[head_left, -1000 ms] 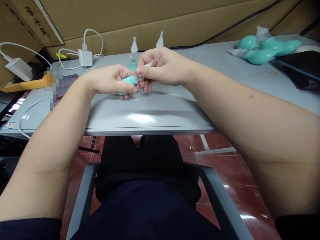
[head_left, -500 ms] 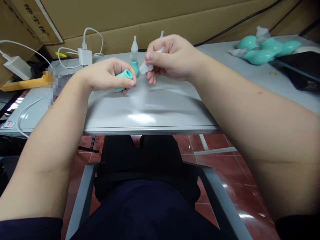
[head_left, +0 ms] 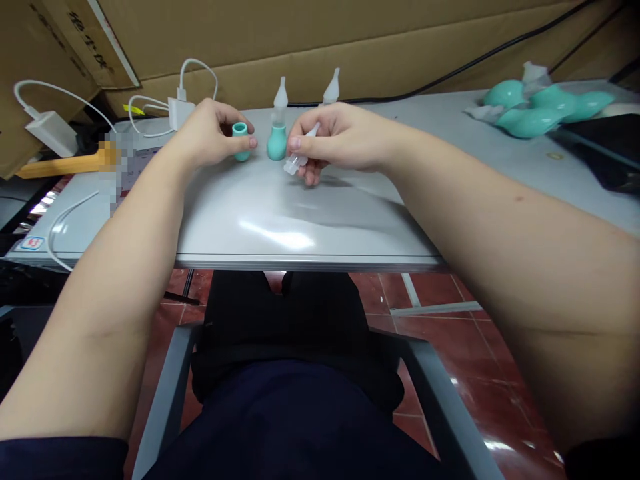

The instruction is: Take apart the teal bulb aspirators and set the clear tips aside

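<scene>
My left hand is closed around a teal rubber bulb, which stands upright with its round opening facing up. Between the thumb and fingers of my right hand is a clear plastic nozzle with a whitish tip, its wider end pointing down and left. Between my hands stands a nasal aspirator with a teal bulb, a clear middle and a white tip. A second aspirator tip shows above my right hand, its lower part hidden.
Teal bulbs and crumpled clear plastic lie at the right, near a black object. White chargers with cables and a yellow-handled tool, partly pixelated, are at the left. A cardboard wall backs the table.
My left hand has shifted back and left, and the teal bulb has turned from tilted to upright. My right hand has lowered slightly with the nozzle. The view has shifted a little.
</scene>
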{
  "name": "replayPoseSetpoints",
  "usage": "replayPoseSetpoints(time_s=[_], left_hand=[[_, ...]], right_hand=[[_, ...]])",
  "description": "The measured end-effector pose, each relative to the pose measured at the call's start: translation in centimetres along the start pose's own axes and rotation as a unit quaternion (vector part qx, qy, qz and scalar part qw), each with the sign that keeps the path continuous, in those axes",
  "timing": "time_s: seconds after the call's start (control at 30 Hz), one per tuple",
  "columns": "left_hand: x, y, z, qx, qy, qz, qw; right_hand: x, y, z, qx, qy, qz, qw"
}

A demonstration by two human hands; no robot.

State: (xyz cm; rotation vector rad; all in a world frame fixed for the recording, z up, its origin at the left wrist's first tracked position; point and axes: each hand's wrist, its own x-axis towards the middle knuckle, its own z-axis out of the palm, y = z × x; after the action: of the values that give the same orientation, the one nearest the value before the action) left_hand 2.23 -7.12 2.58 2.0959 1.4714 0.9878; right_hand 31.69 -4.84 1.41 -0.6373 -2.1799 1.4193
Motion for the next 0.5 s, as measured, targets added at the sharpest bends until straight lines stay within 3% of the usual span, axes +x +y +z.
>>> replayPoseSetpoints(time_s=[0.27, 0.43, 0.5], left_hand=[[0.0, 0.6, 0.5, 0.028, -0.03, -0.01, 0.999], [0.4, 0.0, 1.0, -0.007, 0.006, 0.038, 0.999], [0.5, -0.4, 0.9, -0.073, -0.044, 0.036, 0.996]], right_hand=[[1.0, -2.3, 1.2, -0.07, -0.051, 0.021, 0.996], [2.3, -4.4, 1.4, -0.129, -0.039, -0.012, 0.991], [2.7, -4.8, 1.4, -0.14, -0.034, -0.04, 0.989]])
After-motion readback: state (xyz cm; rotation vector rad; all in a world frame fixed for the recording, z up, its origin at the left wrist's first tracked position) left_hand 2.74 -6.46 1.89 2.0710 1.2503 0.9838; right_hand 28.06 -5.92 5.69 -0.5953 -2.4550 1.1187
